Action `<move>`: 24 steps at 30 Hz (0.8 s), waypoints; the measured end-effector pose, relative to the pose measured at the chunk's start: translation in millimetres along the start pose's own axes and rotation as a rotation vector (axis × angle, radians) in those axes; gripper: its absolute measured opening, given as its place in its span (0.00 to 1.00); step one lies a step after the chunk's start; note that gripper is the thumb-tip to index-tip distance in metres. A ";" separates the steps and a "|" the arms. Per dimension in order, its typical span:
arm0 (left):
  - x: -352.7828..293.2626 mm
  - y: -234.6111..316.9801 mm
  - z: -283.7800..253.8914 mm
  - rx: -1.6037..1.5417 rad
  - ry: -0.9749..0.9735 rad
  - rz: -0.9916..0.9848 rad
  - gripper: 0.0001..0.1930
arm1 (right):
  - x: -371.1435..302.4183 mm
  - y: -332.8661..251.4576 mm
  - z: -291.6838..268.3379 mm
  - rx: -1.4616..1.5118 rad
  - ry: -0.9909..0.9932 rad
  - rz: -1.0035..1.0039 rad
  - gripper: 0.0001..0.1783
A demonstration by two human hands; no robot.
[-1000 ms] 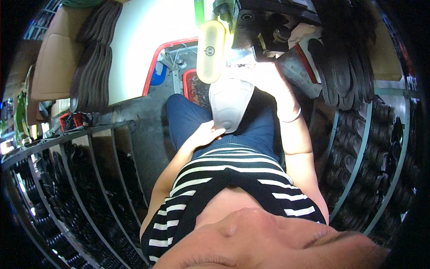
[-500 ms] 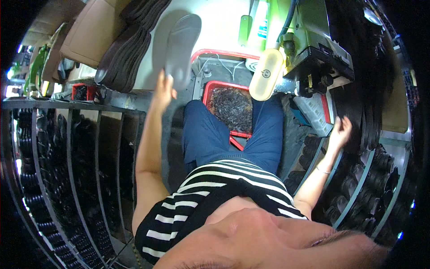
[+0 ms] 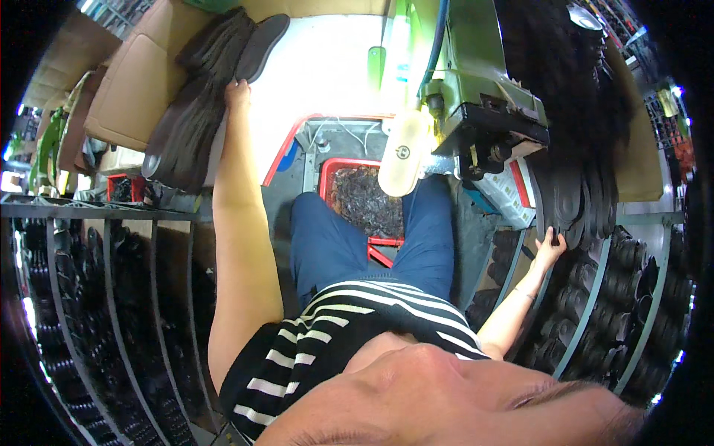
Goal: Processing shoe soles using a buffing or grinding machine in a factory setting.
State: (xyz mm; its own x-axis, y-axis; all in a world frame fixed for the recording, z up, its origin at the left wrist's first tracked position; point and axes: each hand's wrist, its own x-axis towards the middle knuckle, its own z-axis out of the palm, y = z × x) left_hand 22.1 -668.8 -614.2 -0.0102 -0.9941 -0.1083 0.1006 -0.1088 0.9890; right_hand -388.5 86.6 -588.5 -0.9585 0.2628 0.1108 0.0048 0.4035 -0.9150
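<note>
At the far left of the worktable, my left hand [image 3: 238, 95] grips the near end of a dark shoe sole [image 3: 264, 48]. That sole lies along the right side of a fanned pile of dark soles [image 3: 197, 111]. Low on the right, my right hand [image 3: 550, 247] has its thumb and fingers at the lower end of a dark sole [image 3: 544, 212]. It belongs to a thick stack of soles [image 3: 587, 197] overhanging the table edge. Between my arms stands a green machine [image 3: 476, 67] with a black head and a pale oval plate [image 3: 405, 152].
A red bin [image 3: 325, 186] with dark trimmings sits between my knees. Metal racks of dark soles stand at my left [image 3: 104, 297] and right [image 3: 587, 297]. Cardboard [image 3: 141, 82] edges the white tabletop [image 3: 327, 67]. A small red box [image 3: 119, 187] is further left.
My left hand has carried the sole left from mid-table onto the pile's side. My right hand, free in the air before, is now at the end of a sole in the right stack.
</note>
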 end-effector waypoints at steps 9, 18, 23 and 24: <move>-352.0 9.3 86.4 0.110 -0.843 0.032 0.21 | -48.4 -42.6 -52.5 0.263 -0.761 0.028 0.21; -469.1 -7.3 105.6 0.052 -0.991 -0.086 0.15 | -149.2 -15.6 -1.1 -0.075 -1.567 0.204 0.25; -469.1 58.0 129.9 -0.130 -0.916 -0.168 0.14 | -207.9 -34.4 26.1 -0.014 -1.644 0.088 0.18; -470.8 64.5 132.0 -0.059 -0.811 -0.209 0.14 | -218.8 -39.5 28.6 0.032 -1.611 0.058 0.18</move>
State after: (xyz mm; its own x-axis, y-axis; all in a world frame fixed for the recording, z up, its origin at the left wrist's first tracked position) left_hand -97.9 -208.0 -486.0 -0.7446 -0.6480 -0.1600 0.0688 -0.3130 0.9473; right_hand -187.1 -11.9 -587.8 -0.2454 -0.8800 -0.4066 0.0642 0.4038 -0.9126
